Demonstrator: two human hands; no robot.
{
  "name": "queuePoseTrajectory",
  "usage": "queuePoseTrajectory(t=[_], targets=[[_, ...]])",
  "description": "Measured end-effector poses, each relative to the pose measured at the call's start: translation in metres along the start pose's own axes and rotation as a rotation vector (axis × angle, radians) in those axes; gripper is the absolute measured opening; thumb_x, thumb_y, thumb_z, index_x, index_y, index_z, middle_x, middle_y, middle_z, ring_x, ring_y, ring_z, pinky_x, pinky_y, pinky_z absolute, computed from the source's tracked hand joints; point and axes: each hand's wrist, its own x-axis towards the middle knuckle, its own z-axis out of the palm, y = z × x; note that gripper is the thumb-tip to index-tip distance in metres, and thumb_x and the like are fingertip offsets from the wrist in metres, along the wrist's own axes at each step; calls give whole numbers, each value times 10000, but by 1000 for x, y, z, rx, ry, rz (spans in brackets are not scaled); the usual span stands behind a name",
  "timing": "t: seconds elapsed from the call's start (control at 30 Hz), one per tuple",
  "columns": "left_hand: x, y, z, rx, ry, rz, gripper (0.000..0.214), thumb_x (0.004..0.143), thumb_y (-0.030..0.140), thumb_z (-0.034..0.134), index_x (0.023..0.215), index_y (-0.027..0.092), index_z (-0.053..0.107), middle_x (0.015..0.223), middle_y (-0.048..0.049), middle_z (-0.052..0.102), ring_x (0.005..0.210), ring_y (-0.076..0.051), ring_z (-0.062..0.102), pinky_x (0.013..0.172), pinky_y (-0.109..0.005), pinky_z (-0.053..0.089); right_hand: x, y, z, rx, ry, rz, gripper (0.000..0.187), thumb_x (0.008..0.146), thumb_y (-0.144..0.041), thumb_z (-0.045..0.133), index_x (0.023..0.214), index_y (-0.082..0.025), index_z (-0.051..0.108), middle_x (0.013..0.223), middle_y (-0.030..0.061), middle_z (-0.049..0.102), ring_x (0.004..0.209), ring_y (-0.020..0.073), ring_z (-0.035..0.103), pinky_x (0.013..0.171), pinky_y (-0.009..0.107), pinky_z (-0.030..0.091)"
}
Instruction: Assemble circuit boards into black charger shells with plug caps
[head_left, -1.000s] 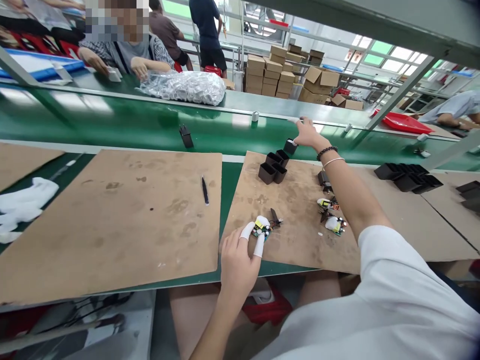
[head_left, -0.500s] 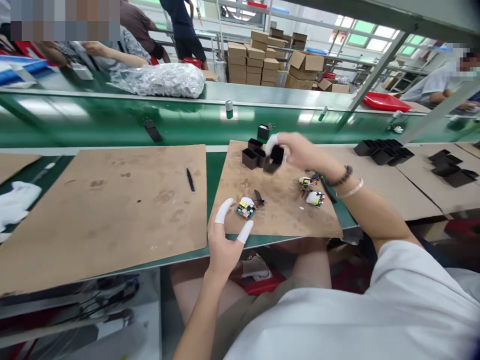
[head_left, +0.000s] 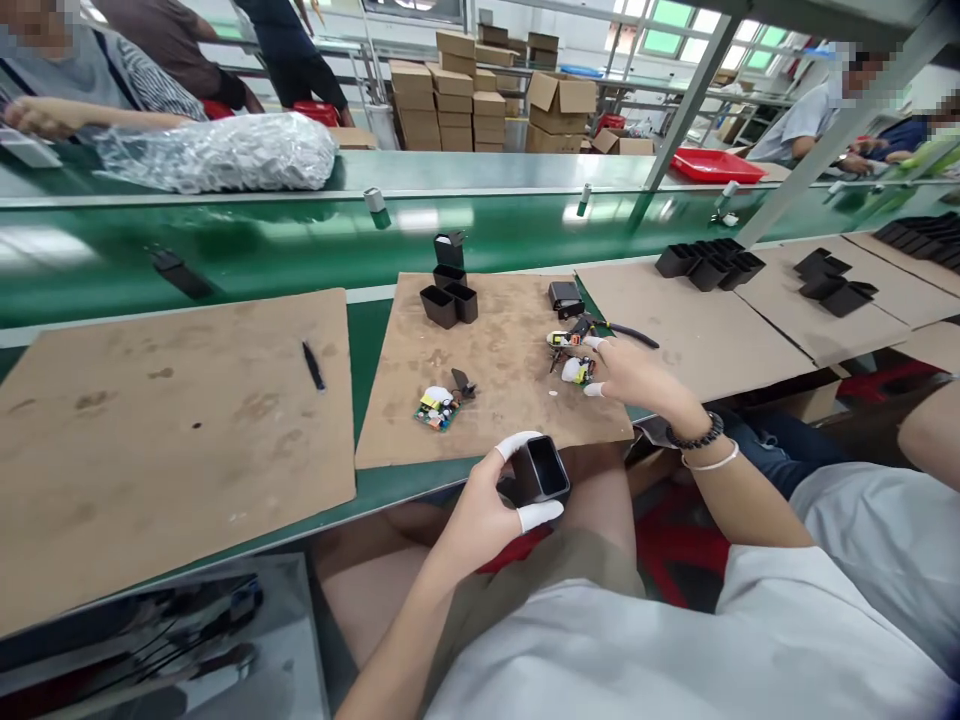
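My left hand, with white finger cots on thumb and finger, grips a black plastic case at the table's front edge, its open end tipped up to the right. My right hand is at the right of the cardboard mat, its cotted fingertips apart beside a small circuit board. Just behind that lies another circuit board, close to the pliers. A third circuit board, with a dark piece attached, rests on the mat's left part.
Empty black cases stand together at the mat's back left. A closed black case lies at its back right. A black pen is on the left mat. Behind runs a green conveyor; more black cases stand to the right.
My right hand has let go of the black case and moved down to the circuit boards. My left hand, open near the left board before, now holds the case. The view has shifted right.
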Motion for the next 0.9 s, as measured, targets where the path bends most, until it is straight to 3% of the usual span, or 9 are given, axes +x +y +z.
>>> queuePoseTrajectory(t=[0.13, 0.3, 0.4, 0.5, 0.57, 0.63, 0.8, 0.9], targets=[[5, -3, 9, 20, 6, 14, 738, 661, 259, 888, 1355, 202, 643, 1415, -133, 690, 1308, -325, 661, 1174, -495, 503, 17, -3, 13, 18, -5, 12, 168, 830, -209, 688, 991, -165, 667, 1026, 172, 765, 910, 314, 707, 699, 337, 449], [9, -3, 13, 14, 40, 23, 744, 679, 260, 875, 1374, 197, 617, 1388, -126, 707, 1276, -301, 690, 1124, -448, 552, 26, -4, 12, 90, -18, 2, 188, 747, -123, 706, 935, -133, 711, 1071, 219, 775, 996, 367, 721, 769, 365, 474], [11, 0, 14, -23, 70, 20, 728, 670, 262, 880, 1348, 196, 625, 1378, -123, 710, 1261, -294, 697, 1095, -432, 572, 29, 7, 1, 204, -80, -6, 202, 707, -171, 745, 909, -157, 748, 1024, 146, 804, 973, 332, 738, 784, 359, 528], [13, 5, 15, -87, 167, 36, 753, 636, 281, 901, 1328, 184, 620, 1352, -130, 720, 1236, -293, 704, 1072, -427, 583, 22, 18, -3, 688, -239, -122, 274, 629, -309, 803, 876, -202, 754, 943, 52, 809, 949, 279, 745, 840, 362, 585], [14, 9, 14, -106, 233, 60, 775, 624, 295, 911, 1330, 178, 614, 1331, -133, 729, 1221, -290, 709, 1061, -424, 586, 9, 17, 5, 1158, -299, -156, 326, 559, -368, 813, 829, -210, 722, 896, 46, 792, 926, 279, 743, 882, 417, 604], [13, 14, 12, -98, 263, 89, 771, 630, 300, 915, 1331, 177, 617, 1329, -134, 731, 1230, -288, 704, 1073, -419, 578, -6, 9, 19, 1490, -290, -103, 352, 540, -392, 790, 836, -225, 696, 910, 57, 784, 930, 290, 746, 912, 480, 608], [6, 26, 8, -46, 296, 139, 767, 653, 298, 914, 1349, 179, 614, 1384, -147, 703, 1287, -301, 675, 1096, -414, 563, -42, -18, 53, 1751, -292, 7, 440, 641, -488, 721, 1034, -293, 693, 1136, 65, 780, 1055, 313, 751, 1017, 581, 568], [1, 33, 8, -12, 323, 157, 753, 659, 305, 923, 1340, 180, 630, 1396, -146, 697, 1313, -313, 663, 1107, -417, 561, -56, -29, 61, 1804, -155, -34, 523, 609, -590, 787, 1054, -333, 690, 1148, 50, 777, 1116, 336, 739, 1059, 599, 550]])
